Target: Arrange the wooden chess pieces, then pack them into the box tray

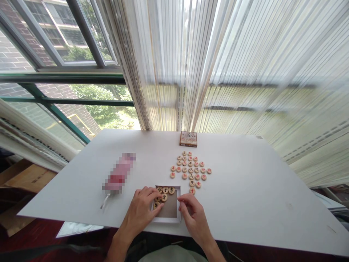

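Observation:
A shallow white open box (179, 214) lies near the table's front edge, holding several round wooden Chinese chess pieces (165, 190) with black characters at its left and top. My left hand (140, 207) reaches over the box's left wall. Its fingers are spread, with the index finger and thumb touching pieces inside. My right hand (193, 214) is at the right wall, thumb and index finger closed on that edge. Beyond the box, more Chinese chess pieces (191, 170) with red or black characters lie loosely grouped on the table.
The white table (253, 189) stands before a curtained window. At its back lies a printed brown box (188, 139). A blurred pink packet (120, 174) rests on the left. A cardboard box (29, 174) sits beyond the table's left edge.

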A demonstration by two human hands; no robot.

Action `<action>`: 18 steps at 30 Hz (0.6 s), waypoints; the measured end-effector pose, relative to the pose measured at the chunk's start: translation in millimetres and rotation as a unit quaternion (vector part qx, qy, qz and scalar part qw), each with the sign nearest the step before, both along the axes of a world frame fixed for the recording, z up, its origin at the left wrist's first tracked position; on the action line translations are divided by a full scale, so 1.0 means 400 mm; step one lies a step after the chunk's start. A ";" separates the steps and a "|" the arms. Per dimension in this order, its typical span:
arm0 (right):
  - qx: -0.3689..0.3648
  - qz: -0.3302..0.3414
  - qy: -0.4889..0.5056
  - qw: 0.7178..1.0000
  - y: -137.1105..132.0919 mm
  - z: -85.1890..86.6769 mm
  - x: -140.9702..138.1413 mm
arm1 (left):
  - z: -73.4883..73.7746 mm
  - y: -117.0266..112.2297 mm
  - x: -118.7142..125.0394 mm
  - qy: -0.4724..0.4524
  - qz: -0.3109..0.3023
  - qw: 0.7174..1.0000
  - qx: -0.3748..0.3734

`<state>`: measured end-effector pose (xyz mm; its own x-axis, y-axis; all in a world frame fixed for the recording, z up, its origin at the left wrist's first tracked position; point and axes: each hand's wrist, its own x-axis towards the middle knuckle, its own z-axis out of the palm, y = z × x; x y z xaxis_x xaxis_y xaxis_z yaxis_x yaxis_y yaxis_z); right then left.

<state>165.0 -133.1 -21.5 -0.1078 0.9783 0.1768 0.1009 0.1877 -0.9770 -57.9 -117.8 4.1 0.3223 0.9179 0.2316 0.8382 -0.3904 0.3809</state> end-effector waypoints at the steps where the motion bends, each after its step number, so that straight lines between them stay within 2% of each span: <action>1: -0.002 0.000 0.002 1.000 0.000 0.001 0.000 | 0.003 0.000 0.000 0.000 0.002 1.000 -0.002; 11: -0.004 0.005 0.008 1.000 0.001 0.000 0.003 | 0.031 0.028 0.022 -0.036 0.023 0.999 0.012; 18: -0.006 -0.009 0.039 0.999 0.001 -0.001 0.021 | 0.056 0.075 0.060 -0.092 0.000 0.996 0.020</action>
<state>173.4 -132.8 -22.1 -0.0757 0.9821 0.1722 0.0281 0.1747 -0.9842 -34.0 -87.8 26.6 0.2706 0.9069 0.3231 0.7558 -0.4080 0.5122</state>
